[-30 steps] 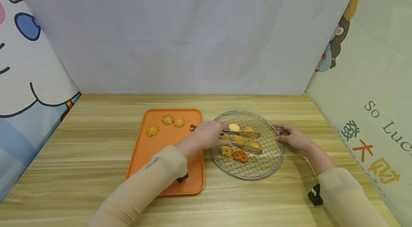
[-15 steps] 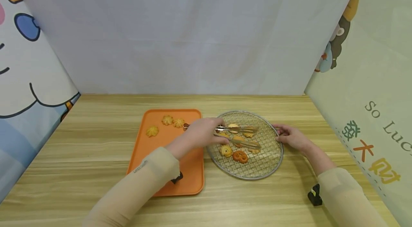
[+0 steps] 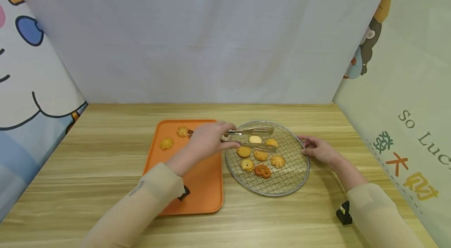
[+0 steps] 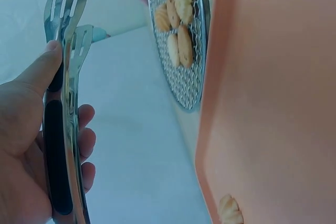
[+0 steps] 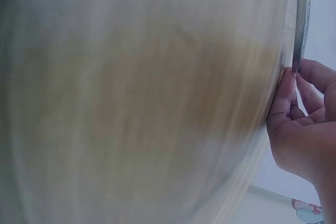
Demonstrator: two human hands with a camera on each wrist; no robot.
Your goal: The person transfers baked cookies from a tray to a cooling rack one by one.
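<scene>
Pale wood-grain table (image 3: 105,185), white cloth behind, cartoon-printed panels at both sides. On your left sits a flat orange plastic tray (image 3: 197,189) with flower-shaped cookies (image 3: 166,144); your left hand (image 3: 206,141) curls round slotted steel tongs (image 3: 248,138), whose blades stand slightly apart and empty over the far edge of the round wire-mesh rack (image 3: 282,185). On the mesh lie six small biscuits (image 3: 261,155); your right hand (image 3: 317,149) pinches the rack's right rim, fingers curled.
</scene>
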